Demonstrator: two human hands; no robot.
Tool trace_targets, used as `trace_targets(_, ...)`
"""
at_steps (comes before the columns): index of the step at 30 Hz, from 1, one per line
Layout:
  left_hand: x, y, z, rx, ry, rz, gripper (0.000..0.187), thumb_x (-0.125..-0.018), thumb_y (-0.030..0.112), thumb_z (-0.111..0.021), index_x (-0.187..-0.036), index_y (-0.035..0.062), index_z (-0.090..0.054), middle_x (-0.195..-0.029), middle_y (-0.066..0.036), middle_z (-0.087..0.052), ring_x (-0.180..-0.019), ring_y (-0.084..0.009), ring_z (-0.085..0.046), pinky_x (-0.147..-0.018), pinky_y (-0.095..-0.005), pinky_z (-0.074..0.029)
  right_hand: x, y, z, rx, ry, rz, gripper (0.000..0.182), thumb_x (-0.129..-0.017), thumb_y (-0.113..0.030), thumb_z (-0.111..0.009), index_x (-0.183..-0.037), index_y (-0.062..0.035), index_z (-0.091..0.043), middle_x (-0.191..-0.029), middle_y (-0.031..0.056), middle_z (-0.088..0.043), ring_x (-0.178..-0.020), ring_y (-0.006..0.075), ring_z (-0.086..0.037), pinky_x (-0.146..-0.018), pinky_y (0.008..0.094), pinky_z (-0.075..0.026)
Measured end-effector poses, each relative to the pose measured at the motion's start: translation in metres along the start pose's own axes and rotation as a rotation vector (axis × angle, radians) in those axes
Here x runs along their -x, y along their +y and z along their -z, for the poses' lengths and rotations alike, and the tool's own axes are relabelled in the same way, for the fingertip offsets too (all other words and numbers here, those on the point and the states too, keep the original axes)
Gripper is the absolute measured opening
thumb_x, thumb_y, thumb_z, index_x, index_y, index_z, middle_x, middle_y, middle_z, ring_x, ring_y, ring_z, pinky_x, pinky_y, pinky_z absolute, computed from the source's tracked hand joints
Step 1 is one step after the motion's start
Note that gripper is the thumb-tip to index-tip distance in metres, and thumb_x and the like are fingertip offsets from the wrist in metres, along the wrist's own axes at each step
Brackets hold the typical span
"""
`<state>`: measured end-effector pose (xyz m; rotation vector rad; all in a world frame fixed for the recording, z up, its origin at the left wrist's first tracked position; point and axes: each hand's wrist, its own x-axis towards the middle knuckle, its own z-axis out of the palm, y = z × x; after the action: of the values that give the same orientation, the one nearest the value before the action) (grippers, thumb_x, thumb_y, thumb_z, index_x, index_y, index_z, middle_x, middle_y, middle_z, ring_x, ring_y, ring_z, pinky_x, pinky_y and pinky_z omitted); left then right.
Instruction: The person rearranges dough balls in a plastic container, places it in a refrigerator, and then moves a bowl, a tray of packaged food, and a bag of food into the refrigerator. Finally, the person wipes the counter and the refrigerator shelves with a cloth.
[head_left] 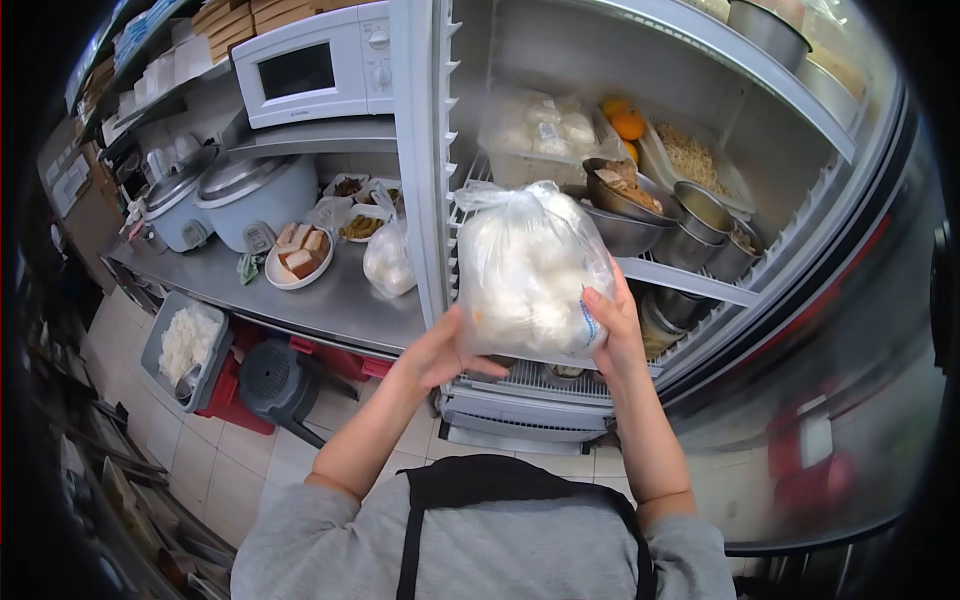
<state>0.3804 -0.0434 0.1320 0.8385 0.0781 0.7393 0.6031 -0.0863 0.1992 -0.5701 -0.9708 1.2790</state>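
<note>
A tied clear plastic bag (535, 270) full of round white pieces hangs in front of the open fridge, between my two hands. On its right side my right hand (618, 325) grips it, thumb on the front and the other fingers partly hidden behind. My left hand (437, 352) holds the lower left edge, one finger stretched beneath the bag and others hidden by it. Just behind the bag is the fridge's wire shelf (470, 190). A container of white bagged food (540, 135) stands there, with a metal bowl of brown food (628, 190) to the right.
Oranges (627, 122), a tray of pale strands (688, 158) and metal pots (703, 212) crowd the fridge. Its glass door (770, 400) stands open at right. On the left counter (225, 295) are rice cookers (250, 200), a plate of bread-like blocks (300, 255) and another bag (390, 260); a stool (275, 380) stands below.
</note>
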Motion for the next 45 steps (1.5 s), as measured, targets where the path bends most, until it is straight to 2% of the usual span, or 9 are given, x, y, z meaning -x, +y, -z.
trace_targets(5, -0.010, 0.029, 0.010, -0.052, 0.128, -0.197, 0.062, -0.079, 0.021, -0.066, -0.130, 0.0052, -0.035, -0.123, -0.010, -0.050, -0.111, -0.0227, -0.051, -0.093, -0.0397, -0.043, -0.008, -0.006, -0.004, 0.299, -0.156, 0.060, 0.092, -0.067, -0.014, -0.072, -0.139, -0.0020, -0.016, -0.136, 0.0142, -0.031, -0.125, 0.0228, -0.033, -0.103, 0.0328, -0.026)
trace_targets(11, -0.014, 0.040, 0.009, -0.042, 0.177, -0.202, 0.056, -0.081, 0.021, -0.064, -0.126, 0.0017, -0.039, -0.120, -0.009, -0.053, -0.111, -0.0218, -0.051, -0.094, -0.0383, -0.041, -0.025, -0.009, -0.013, 0.405, -0.223, 0.149, 0.106, -0.061, -0.020, -0.079, -0.141, -0.0070, -0.012, -0.139, 0.0131, -0.027, -0.128, 0.0226, -0.029, -0.104, 0.0333, -0.024)
trace_targets(20, -0.032, 0.096, -0.012, -0.158, -0.075, -0.178, 0.058, -0.090, 0.043, -0.042, -0.132, 0.0026, -0.033, -0.127, -0.018, -0.044, -0.111, -0.0333, -0.050, -0.080, -0.0426, -0.050, -0.099, -0.042, -0.036, 0.094, 0.039, 0.071, 0.058, -0.081, -0.008, -0.061, -0.130, 0.0005, -0.032, -0.109, 0.0132, -0.056, -0.091, 0.0184, -0.060, -0.074, 0.0300, -0.051)
trace_targets(22, -0.029, 0.107, -0.013, -0.256, -0.022, -0.251, 0.056, -0.089, 0.038, -0.048, -0.131, 0.0031, -0.034, -0.127, -0.020, -0.043, -0.110, -0.0329, -0.050, -0.080, -0.0421, -0.050, -0.129, -0.049, -0.027, 0.088, 0.051, 0.120, 0.050, -0.083, -0.009, -0.057, -0.126, 0.0026, -0.035, -0.105, 0.0150, -0.057, -0.087, 0.0196, -0.061, -0.071, 0.0319, -0.053)
trace_targets(24, -0.025, 0.118, -0.011, -0.672, 0.308, -0.502, 0.054, -0.087, 0.030, -0.054, -0.130, 0.0024, -0.036, -0.126, -0.018, -0.044, -0.108, -0.0293, -0.052, -0.081, -0.0398, -0.049, -0.159, -0.062, -0.019, 0.067, 0.221, 0.127, 0.031, -0.090, -0.016, -0.043, -0.114, 0.0025, -0.046, -0.106, 0.0160, -0.058, -0.094, 0.0239, -0.059, -0.078, 0.0376, -0.052)
trace_targets(30, -0.029, 0.138, 0.017, -0.990, 0.477, -0.871, 0.045, -0.079, 0.016, -0.064, -0.119, 0.0034, -0.047, -0.126, -0.011, -0.043, -0.111, -0.0209, -0.046, -0.084, -0.0325, -0.043, -0.226, -0.112, 0.011, 0.058, 0.509, 0.302, 0.029, -0.092, -0.012, -0.029, -0.109, 0.0061, -0.045, -0.109, 0.0211, -0.055, -0.097, 0.0318, -0.057, -0.084, 0.0512, -0.047)
trace_targets(32, -0.038, 0.145, 0.020, -1.381, 0.584, -0.992, 0.045, -0.080, 0.012, -0.061, -0.121, 0.0052, -0.045, -0.128, -0.013, -0.041, -0.114, -0.0213, -0.044, -0.089, -0.0351, -0.040, -0.240, -0.117, 0.033, 0.053, 0.515, 0.321, 0.029, -0.092, -0.011, -0.029, -0.109, 0.0066, -0.045, -0.110, 0.0215, -0.054, -0.097, 0.0325, -0.057, -0.084, 0.0515, -0.047)
trace_targets(37, -0.076, 0.148, 0.021, -1.584, 0.582, -1.187, 0.058, -0.071, 0.011, -0.068, -0.122, 0.0077, -0.041, -0.136, -0.019, -0.028, -0.125, -0.0344, -0.029, -0.101, -0.0428, -0.025, -0.268, -0.127, 0.064, 0.069, 0.597, 0.402, 0.024, -0.086, -0.001, -0.033, -0.100, 0.0109, -0.047, -0.099, 0.0212, -0.053, -0.088, 0.0322, -0.059, -0.075, 0.0493, -0.052)
trace_targets(45, -0.124, 0.141, 0.051, -1.811, 0.690, -1.483, 0.061, -0.077, 0.007, -0.063, -0.130, 0.0144, -0.035, -0.133, -0.025, -0.030, -0.121, -0.0440, -0.034, -0.095, -0.0494, -0.030, -0.317, -0.140, 0.081, 0.209, 0.572, 0.324, 0.016, -0.084, 0.000, -0.035, -0.090, 0.0076, -0.047, -0.090, 0.0174, -0.051, -0.080, 0.0283, -0.056, -0.071, 0.0457, -0.050)
